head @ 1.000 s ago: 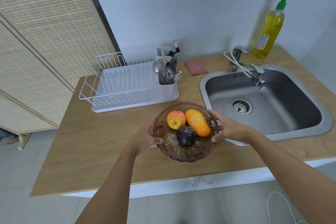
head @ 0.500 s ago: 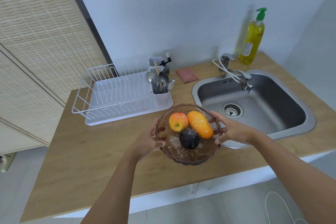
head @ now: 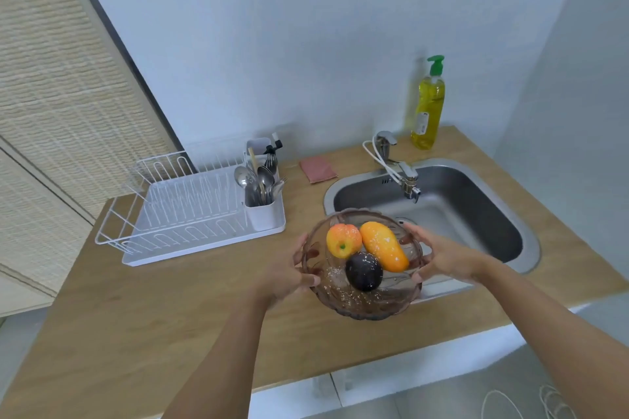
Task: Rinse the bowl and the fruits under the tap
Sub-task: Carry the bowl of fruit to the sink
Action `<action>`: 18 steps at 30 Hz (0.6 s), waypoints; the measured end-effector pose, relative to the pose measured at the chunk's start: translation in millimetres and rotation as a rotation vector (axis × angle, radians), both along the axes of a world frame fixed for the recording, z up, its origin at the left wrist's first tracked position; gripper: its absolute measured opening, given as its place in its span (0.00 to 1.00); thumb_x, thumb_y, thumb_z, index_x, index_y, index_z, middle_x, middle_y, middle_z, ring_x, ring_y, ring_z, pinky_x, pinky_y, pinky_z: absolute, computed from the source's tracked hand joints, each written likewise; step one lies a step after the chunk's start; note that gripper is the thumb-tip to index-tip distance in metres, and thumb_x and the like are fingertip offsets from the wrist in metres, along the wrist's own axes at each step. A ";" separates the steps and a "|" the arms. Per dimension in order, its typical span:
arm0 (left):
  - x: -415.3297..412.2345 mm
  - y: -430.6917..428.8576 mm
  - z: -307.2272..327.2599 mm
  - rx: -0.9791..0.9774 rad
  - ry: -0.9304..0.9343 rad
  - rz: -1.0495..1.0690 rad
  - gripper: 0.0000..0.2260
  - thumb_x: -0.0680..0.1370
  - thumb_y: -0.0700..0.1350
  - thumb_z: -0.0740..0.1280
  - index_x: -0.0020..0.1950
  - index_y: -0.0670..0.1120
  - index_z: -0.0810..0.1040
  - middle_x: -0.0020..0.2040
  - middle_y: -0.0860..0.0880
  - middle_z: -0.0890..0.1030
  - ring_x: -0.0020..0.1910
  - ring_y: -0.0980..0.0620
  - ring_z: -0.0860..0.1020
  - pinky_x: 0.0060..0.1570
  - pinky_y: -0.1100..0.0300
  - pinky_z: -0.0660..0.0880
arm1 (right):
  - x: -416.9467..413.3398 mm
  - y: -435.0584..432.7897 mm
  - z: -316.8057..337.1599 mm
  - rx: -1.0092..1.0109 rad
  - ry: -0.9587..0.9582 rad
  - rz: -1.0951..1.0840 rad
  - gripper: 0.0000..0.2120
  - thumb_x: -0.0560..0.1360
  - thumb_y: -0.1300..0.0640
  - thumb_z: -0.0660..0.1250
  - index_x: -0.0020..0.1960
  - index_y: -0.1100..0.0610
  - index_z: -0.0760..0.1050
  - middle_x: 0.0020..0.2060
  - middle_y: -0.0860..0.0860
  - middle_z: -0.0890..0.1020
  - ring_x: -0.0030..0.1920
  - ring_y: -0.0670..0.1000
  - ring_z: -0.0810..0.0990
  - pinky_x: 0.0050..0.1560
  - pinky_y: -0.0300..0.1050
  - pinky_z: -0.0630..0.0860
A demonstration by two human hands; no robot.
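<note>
Both hands on the bowl [head: 362, 303] now: left hand [head: 284, 274] clamps its 9 o'clock rim, right hand [head: 442, 257] its 3 o'clock rim, fingers [head: 413, 231] of each curled round the edge. Bowl's held up over the bench [head: 136, 316] front, w/ its far rim overlapping the sink [head: 476, 201] edge. Inside: peach [head: 343, 240] at 11, mango [head: 384, 245] at 1, dark plum [head: 363, 271] near centre, all speckled white. Tap [head: 405, 177] sits at 1 o'clock from bowl, well apart.

sink basin [head: 476, 214] open, tap [head: 406, 177] overhanging its back
</note>
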State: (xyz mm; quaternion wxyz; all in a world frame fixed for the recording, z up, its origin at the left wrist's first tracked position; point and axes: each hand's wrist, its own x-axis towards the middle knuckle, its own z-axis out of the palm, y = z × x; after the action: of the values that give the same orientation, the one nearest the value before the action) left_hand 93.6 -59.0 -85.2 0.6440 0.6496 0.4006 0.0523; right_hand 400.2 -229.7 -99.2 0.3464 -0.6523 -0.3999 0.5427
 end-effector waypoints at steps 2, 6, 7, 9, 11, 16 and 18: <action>19.1 -9.0 -3.0 -0.001 0.010 0.000 0.45 0.74 0.26 0.69 0.82 0.55 0.52 0.63 0.59 0.78 0.57 0.49 0.81 0.62 0.41 0.75 | 20.4 -4.7 -1.2 0.014 0.010 0.030 0.54 0.59 0.68 0.80 0.74 0.38 0.58 0.70 0.49 0.69 0.59 0.57 0.83 0.61 0.59 0.79; 54.7 -25.1 -7.4 -0.040 0.025 0.019 0.45 0.74 0.26 0.68 0.82 0.54 0.50 0.68 0.54 0.77 0.53 0.52 0.82 0.46 0.58 0.79 | 54.8 -14.3 -5.2 0.017 0.031 0.063 0.49 0.61 0.70 0.79 0.65 0.30 0.63 0.67 0.45 0.70 0.58 0.54 0.84 0.57 0.51 0.81; 62.2 -27.7 -9.2 -0.047 0.029 0.021 0.45 0.75 0.26 0.68 0.82 0.54 0.51 0.68 0.55 0.77 0.53 0.53 0.82 0.44 0.61 0.79 | 62.6 -16.4 -7.3 0.007 0.031 0.060 0.48 0.61 0.71 0.79 0.66 0.32 0.63 0.67 0.45 0.70 0.58 0.54 0.84 0.57 0.52 0.81; 76.1 -30.4 -13.6 -0.058 0.036 0.025 0.45 0.74 0.26 0.68 0.82 0.54 0.52 0.66 0.56 0.78 0.51 0.56 0.83 0.44 0.62 0.80 | 76.0 -18.1 -12.1 -0.024 0.018 0.049 0.51 0.62 0.71 0.78 0.73 0.38 0.59 0.69 0.48 0.68 0.58 0.56 0.84 0.61 0.56 0.79; 88.3 -30.3 -18.5 -0.067 0.039 0.030 0.45 0.74 0.25 0.68 0.82 0.53 0.53 0.64 0.58 0.78 0.50 0.58 0.84 0.44 0.61 0.81 | 86.7 -18.5 -17.6 -0.064 -0.002 0.049 0.56 0.62 0.71 0.79 0.78 0.43 0.53 0.71 0.50 0.66 0.60 0.58 0.82 0.63 0.59 0.77; 112.5 -20.3 -26.4 -0.067 0.024 0.008 0.46 0.73 0.25 0.70 0.83 0.50 0.50 0.76 0.48 0.70 0.65 0.48 0.78 0.52 0.60 0.80 | 110.8 -11.2 -29.3 -0.089 0.003 0.041 0.55 0.62 0.70 0.79 0.78 0.41 0.55 0.70 0.49 0.68 0.57 0.57 0.84 0.64 0.61 0.77; 120.8 -12.4 -29.7 -0.082 0.030 -0.063 0.48 0.73 0.26 0.70 0.83 0.49 0.47 0.80 0.49 0.63 0.72 0.47 0.71 0.57 0.61 0.78 | 119.1 -10.0 -34.4 -0.093 0.021 0.018 0.54 0.61 0.69 0.80 0.74 0.36 0.57 0.69 0.47 0.68 0.57 0.56 0.85 0.62 0.57 0.78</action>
State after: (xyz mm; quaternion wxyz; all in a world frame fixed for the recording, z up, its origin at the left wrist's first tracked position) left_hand 214.4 -71.4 -115.0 0.6652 0.6359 0.3913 0.0057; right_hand 519.4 -239.7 -133.5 0.3149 -0.6585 -0.3762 0.5707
